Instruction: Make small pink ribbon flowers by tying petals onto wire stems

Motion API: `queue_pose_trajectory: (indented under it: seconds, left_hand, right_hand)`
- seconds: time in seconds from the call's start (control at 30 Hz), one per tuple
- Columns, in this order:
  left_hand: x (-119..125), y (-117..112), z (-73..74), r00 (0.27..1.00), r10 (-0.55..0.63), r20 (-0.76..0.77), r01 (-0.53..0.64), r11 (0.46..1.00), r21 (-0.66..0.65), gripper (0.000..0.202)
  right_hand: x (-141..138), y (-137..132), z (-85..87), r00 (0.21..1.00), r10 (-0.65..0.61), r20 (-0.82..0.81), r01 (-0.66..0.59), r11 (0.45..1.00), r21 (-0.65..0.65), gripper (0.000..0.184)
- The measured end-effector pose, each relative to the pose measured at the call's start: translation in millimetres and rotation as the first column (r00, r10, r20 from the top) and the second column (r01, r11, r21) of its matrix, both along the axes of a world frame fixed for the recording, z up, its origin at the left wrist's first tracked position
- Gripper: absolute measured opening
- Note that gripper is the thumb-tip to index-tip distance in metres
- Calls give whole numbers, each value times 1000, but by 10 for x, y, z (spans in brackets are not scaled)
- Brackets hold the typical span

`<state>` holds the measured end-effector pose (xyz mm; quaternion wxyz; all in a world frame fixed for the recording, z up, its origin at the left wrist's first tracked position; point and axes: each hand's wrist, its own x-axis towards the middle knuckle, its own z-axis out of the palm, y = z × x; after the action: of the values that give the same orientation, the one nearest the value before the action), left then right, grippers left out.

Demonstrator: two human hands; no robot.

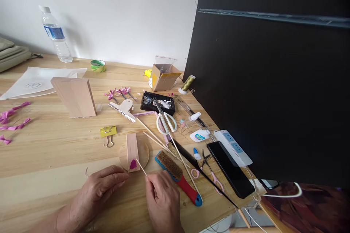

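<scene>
My right hand [163, 200] pinches a thin wooden stick [142, 167]. The stick's tip is at the edge of a small magenta petal piece [133, 164]. That piece lies on the lower end of a flat pale wooden strip [132, 145], which rests across a round wooden disc [144, 151]. Just left of the strip's lower end, my left hand [100, 187] lies with its fingers extended, seemingly holding nothing; whether its fingertips touch the strip or disc I cannot tell. To the right of the disc lies a brush [171, 165] with a red and blue handle.
Nearby are white-handled scissors [166, 122], a black comb [186, 153], a glue bottle [199, 135], a phone [231, 169], a yellow binder clip [108, 131] and a bulldog clip [124, 108]. An upright wooden block [73, 96] stands back left; a black panel [268, 80] borders the right.
</scene>
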<state>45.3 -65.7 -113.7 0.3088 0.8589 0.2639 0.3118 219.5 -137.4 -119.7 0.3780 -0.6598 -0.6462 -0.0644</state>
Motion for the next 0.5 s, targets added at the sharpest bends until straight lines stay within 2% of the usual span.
queue_pose_trajectory:
  seconds: [0.1,0.2,0.27,0.37,0.5]
  left_hand:
    - [2,0,8,1000,9,-3,-9,1000,-11,22]
    - [2,2,7,1000,6,-3,-6,1000,-12,22]
    - [2,4,1,1000,5,-5,-5,1000,-14,23]
    - [-2,6,-10,1000,1,-9,-1,1000,-18,22]
    - [-12,8,-7,1000,-17,-14,16,1000,-9,22]
  right_hand:
    - [-10,-3,55,971,51,-236,-74,993,-90,25]
    - [-14,22,109,850,22,-527,-159,964,-215,19]
    - [-10,44,126,761,-14,-648,-212,939,-269,17]
    - [0,66,126,688,-65,-723,-240,920,-311,16]
    - [2,65,118,696,-98,-711,-239,903,-358,16]
